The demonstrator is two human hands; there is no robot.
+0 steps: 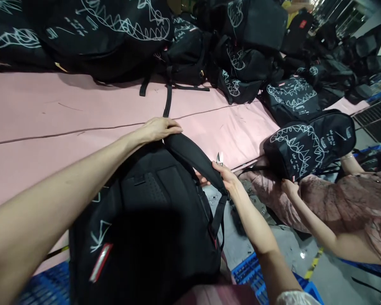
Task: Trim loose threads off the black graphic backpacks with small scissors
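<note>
A black backpack (142,188) leans against the table edge in front of me, its padded back panel toward me. My left hand (158,129) is closed on the upper end of its shoulder strap (190,153), near the top of the bag. Farther down, my right hand (224,178) grips the lower part of the same strap. Metal blade tips of small scissors (220,159) stick up from my right hand; their handles are hidden. A thin webbing strap (167,101) lies on the table beyond my left hand. A red-and-white label (100,262) shows on the bag's side.
Black backpacks with white scribbled prints (190,55) are piled along the far side of the pink table (92,106). At right, a co-worker's hands (290,186) hold another printed backpack (300,148). Blue plastic pallets (250,271) lie on the floor below.
</note>
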